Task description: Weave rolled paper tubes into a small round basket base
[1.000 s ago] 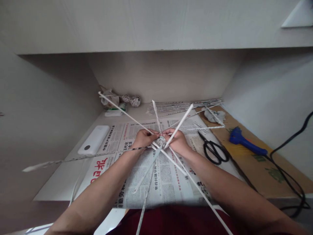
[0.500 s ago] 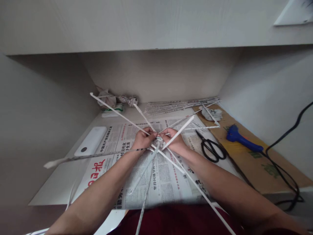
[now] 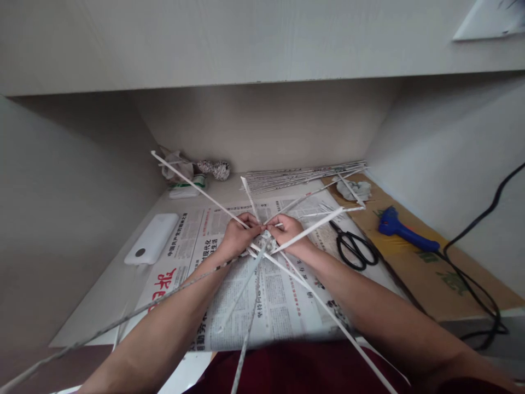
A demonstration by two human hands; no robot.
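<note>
Between my two hands is a small woven piece point(image 3: 264, 241) of rolled paper tubes, with long spokes spreading out on all sides. My left hand point(image 3: 238, 236) is closed on its left far edge, thumb and fingers pinching close to the centre. Opposite it, my right hand point(image 3: 288, 232) pinches the right far edge, and the fingertips of both hands nearly meet. One white paper tube point(image 3: 197, 187) runs to the far left, and another thick tube point(image 3: 315, 228) crosses over my right hand. A grey printed tube point(image 3: 135, 313) passes across my left forearm. The fingers partly hide the weave.
Newspaper point(image 3: 197, 230) covers the tabletop. Black scissors point(image 3: 356, 249) and a blue glue gun point(image 3: 406, 232) with a black cord lie right, the gun on cardboard point(image 3: 430, 295). A white power bank point(image 3: 152, 239) sits left. Paper tubes point(image 3: 303, 176) are stacked behind, near a woven ball shape point(image 3: 214, 168).
The spokes have turned clockwise: the far one and the thick right one swung right, while the grey left one now slants down toward me. Both hands keep their pinch at the centre.
</note>
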